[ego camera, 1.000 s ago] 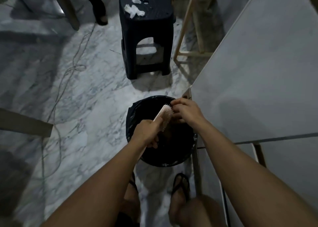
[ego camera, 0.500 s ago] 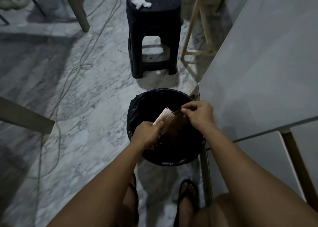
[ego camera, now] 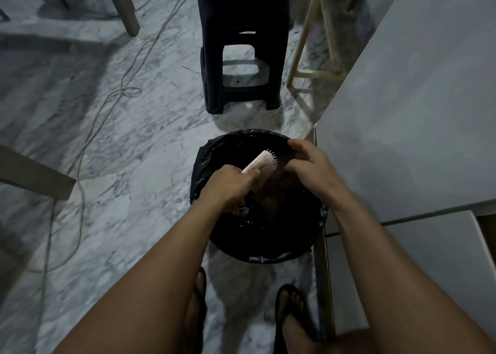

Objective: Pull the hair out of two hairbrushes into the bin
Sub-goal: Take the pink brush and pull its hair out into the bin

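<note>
A pale pink hairbrush (ego camera: 261,163) is held over the round bin (ego camera: 214,149), which is lined with a black bag. My left hand (ego camera: 228,187) grips its handle, bristles facing right. A mat of brown hair (ego camera: 271,190) hangs from the bristles down into the bin. My right hand (ego camera: 311,168) is just right of the brush head, fingers curled and pinching at the hair. A second hairbrush is not in view.
A black plastic stool (ego camera: 241,45) with white tissue on top stands beyond the bin. A grey table top (ego camera: 416,98) lies at the right, with wooden legs (ego camera: 303,39) behind it. Cables (ego camera: 112,98) trail over the marble floor. My sandalled feet (ego camera: 290,316) are below the bin.
My right hand has drawn away to the right of the brush head, pulling hair loose from the bristles. The view has shifted closer and lower over the bin.
</note>
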